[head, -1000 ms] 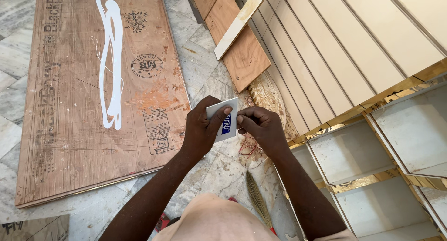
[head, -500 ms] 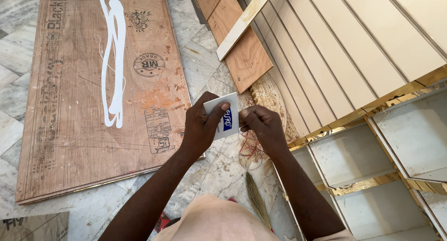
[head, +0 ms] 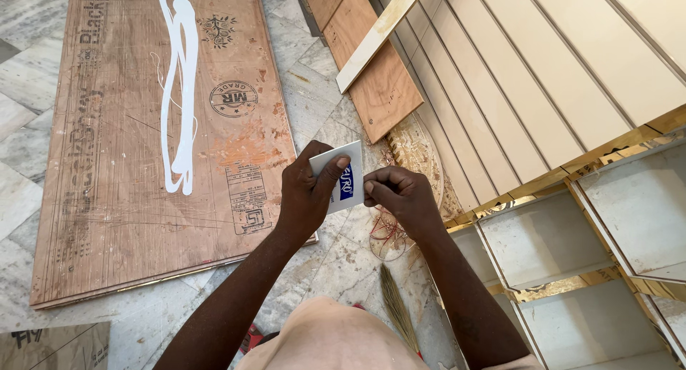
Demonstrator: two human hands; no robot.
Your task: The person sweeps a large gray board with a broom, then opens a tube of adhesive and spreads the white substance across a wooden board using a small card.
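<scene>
Head view, left hand [head: 309, 195] grip pinching white card [head: 341, 176], right hand [head: 397, 197] touching edge

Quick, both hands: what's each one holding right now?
Left hand: closed on a small white card with a blue patch.
Right hand: fingers pinched shut at the card's right edge.

A plywood sheet [head: 143, 148] streaked with white glue [head: 179, 91] lies at ten o'clock on the marble floor [head: 28, 77]. Wood offcuts [head: 375, 77] at twelve, cream panelling [head: 543, 77] at two.
</scene>
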